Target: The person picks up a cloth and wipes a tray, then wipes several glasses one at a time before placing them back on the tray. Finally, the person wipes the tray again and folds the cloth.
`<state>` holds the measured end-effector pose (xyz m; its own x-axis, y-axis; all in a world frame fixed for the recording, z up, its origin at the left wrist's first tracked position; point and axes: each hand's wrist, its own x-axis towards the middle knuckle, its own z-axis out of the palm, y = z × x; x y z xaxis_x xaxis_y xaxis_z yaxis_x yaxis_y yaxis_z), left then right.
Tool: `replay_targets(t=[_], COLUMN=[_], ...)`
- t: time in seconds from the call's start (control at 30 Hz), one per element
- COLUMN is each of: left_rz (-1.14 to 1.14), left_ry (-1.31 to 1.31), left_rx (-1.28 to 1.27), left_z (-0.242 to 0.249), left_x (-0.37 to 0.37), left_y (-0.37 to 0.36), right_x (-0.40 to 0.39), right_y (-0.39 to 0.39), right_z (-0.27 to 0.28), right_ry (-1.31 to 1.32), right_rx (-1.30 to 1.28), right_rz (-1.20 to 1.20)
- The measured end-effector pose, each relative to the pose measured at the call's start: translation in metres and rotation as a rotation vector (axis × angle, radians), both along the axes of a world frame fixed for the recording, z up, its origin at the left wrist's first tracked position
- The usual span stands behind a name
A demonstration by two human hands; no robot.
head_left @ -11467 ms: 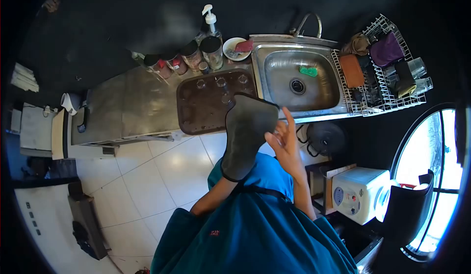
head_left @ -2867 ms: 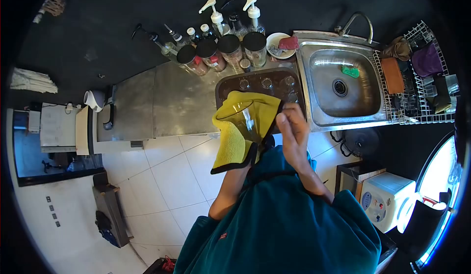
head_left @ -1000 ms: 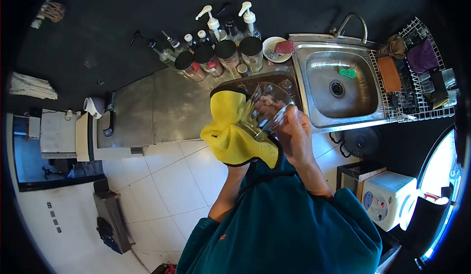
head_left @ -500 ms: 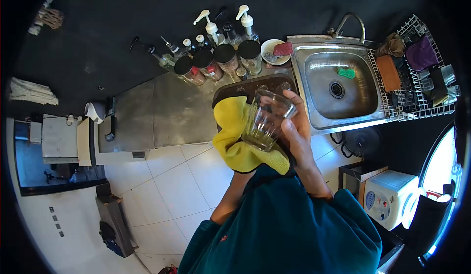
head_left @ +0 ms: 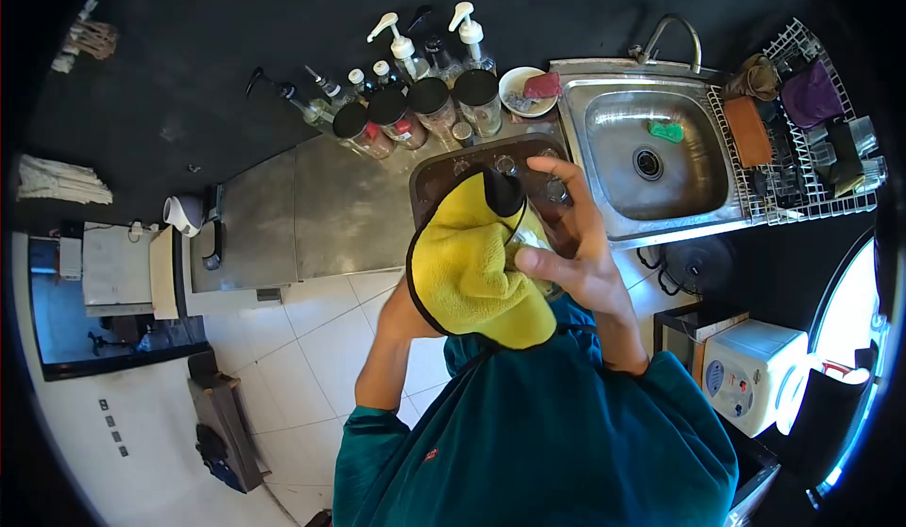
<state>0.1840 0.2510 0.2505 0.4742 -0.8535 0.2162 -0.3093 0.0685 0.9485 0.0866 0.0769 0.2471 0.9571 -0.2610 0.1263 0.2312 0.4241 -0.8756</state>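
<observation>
Head cam: L hand point(head_left: 402, 312) mostly behind cloth point(head_left: 467, 277), grip can't tell; R hand point(head_left: 596, 267) spread, thumb at glass point(head_left: 530, 241), nr tray point(head_left: 432, 180). I judge wiping; next calls for steady hold.

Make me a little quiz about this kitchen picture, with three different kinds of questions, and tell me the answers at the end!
1. True or false: the green sponge lies inside the sink.

2. Pick one: what colour is the cloth draped over the left hand?
a) purple
b) yellow
c) white

3. Fill in the missing word: the four big jars behind the brown tray have ____ lids.

Key:
1. True
2. b
3. black
</observation>
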Motion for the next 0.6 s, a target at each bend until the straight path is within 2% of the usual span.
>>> replay_targets(t=[0.13,0.2,0.23,0.3,0.33,0.57,0.6], left_rz=[0.092,0.197,0.256,0.379,0.397,0.421,0.419], left_ry=[0.042,0.104,0.135,0.197,0.095,-0.009,-0.025], left_rx=[-0.113,-0.171,-0.201,-0.260,-0.259,-0.214,-0.207], left_z=[-0.007,-0.007,-0.008,-0.009,-0.020,-0.030,-0.030], left_x=[-0.010,-0.015,-0.018,-0.023,-0.022,-0.019,-0.021], left_y=[-0.015,-0.020,-0.022,-0.023,-0.024,-0.024,-0.020], right_x=[-0.005,-0.004,-0.004,-0.004,-0.004,-0.003,-0.002], right_y=[-0.010,-0.009,-0.009,-0.009,-0.006,-0.002,-0.001], right_z=[0.014,0.014,0.013,0.012,0.012,0.001,-0.001], right_ry=[0.138,-0.040,-0.041,-0.045,-0.028,-0.040,-0.048], right_rx=[-0.092,0.062,0.062,-0.108,-0.070,-0.011,0.072], right_rz=[-0.012,0.018,0.020,0.004,-0.012,-0.006,-0.007])
